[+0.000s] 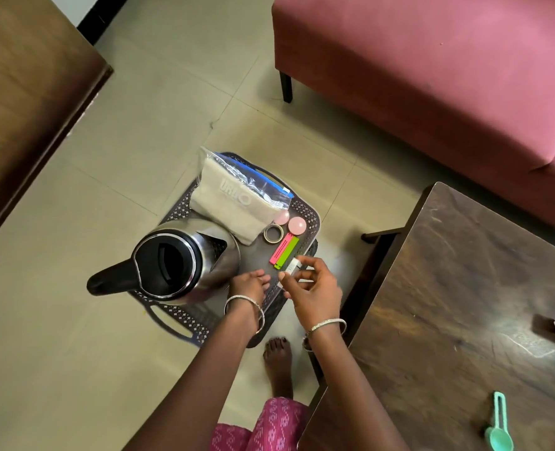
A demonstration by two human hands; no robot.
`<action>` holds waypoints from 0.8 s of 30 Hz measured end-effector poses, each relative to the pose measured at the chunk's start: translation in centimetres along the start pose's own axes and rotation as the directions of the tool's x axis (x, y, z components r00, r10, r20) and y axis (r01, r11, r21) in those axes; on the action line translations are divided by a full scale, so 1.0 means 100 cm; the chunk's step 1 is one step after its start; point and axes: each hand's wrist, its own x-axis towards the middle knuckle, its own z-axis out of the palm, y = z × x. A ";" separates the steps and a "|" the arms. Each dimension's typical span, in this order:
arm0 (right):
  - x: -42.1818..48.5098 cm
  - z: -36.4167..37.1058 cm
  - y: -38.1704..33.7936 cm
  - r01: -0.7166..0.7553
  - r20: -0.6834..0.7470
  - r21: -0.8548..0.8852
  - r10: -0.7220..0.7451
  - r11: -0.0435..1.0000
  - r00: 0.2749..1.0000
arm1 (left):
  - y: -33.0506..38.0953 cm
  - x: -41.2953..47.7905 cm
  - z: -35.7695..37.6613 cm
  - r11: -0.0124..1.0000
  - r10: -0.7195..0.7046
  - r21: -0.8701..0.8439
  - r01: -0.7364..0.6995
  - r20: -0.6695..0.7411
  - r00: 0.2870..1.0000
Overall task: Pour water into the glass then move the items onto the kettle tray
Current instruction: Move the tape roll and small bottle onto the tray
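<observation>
Here one kettle (pixel 178 260), one pouch (pixel 233 203) and two clips (pixel 284 252) crowd the tray (pixel 305 211); right hand (pixel 311 292) pinches a white item (pixel 292 266) at its edge, left hand (pixel 248 284) lies released

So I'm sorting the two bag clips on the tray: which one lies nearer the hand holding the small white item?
The green clip; it lies on the right hand's side, with the pink clip beside it, farther off.

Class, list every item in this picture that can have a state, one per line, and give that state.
Kettle: upright on the tray, lid shut.
Tray: on the floor, loaded.
Zip bag: lying flat on the tray.
Tape roll: lying flat.
Pink and green clips: side by side, flat.
Small white item: held by right hand.
Left hand: empty, resting on the tray.
Green spoon: on the table.
</observation>
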 end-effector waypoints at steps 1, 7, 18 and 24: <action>0.002 0.006 -0.004 0.006 0.011 -0.043 -0.006 0.999 1.000 | -0.004 -0.002 -0.003 0.999 0.038 0.015 -0.038 -0.018 0.999; 0.016 0.048 -0.024 -0.012 0.005 -0.277 0.014 0.961 1.000 | -0.019 -0.025 -0.034 0.941 0.241 0.267 -0.210 -0.085 0.967; 0.035 0.086 -0.029 -0.172 -0.106 -0.501 0.137 0.848 0.985 | -0.032 -0.047 -0.059 0.801 0.411 0.507 -0.318 -0.080 0.908; 0.037 0.090 -0.031 -0.226 -0.142 -0.453 0.180 0.863 0.973 | -0.033 -0.030 -0.051 0.914 0.322 0.257 -0.315 0.016 0.947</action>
